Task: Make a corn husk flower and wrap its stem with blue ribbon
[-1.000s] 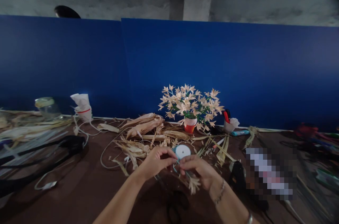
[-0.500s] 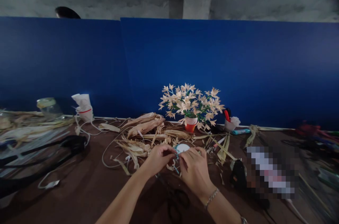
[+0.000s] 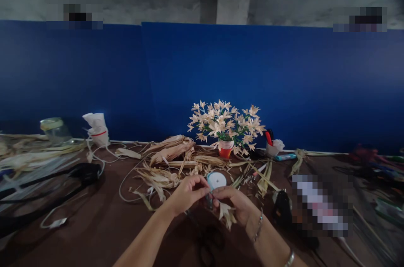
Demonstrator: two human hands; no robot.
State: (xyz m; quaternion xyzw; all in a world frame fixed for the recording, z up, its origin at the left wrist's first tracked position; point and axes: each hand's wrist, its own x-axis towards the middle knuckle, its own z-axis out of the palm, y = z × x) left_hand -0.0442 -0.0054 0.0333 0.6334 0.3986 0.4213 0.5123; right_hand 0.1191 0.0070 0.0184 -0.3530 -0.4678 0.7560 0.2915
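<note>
My left hand (image 3: 189,193) is closed in a pinch, and a light blue strip (image 3: 208,200) shows at its fingertips. Against those fingertips, my right hand (image 3: 238,204) is also pinched, on the base of a pale husk flower (image 3: 226,215). The flower's petals point down toward me, below the right fingers. Just beyond both hands lies a white-faced roll of light blue tape (image 3: 217,180). A dark pair of scissors (image 3: 210,241) rests on the table between my forearms. The exact contact between the fingertips is too small to make out.
Dried corn husks (image 3: 173,151) are heaped behind my hands. A red pot of husk flowers (image 3: 226,149) stands against the blue partition (image 3: 221,65). To the right are a dark glue gun (image 3: 282,206) and a cup with red-handled tools (image 3: 274,147); a black-framed object (image 3: 85,172) lies left.
My right hand has turned and lowered slightly, so the pale husk flower now shows beneath its fingers. The tape roll is less covered. My left hand stays close to the same place.
</note>
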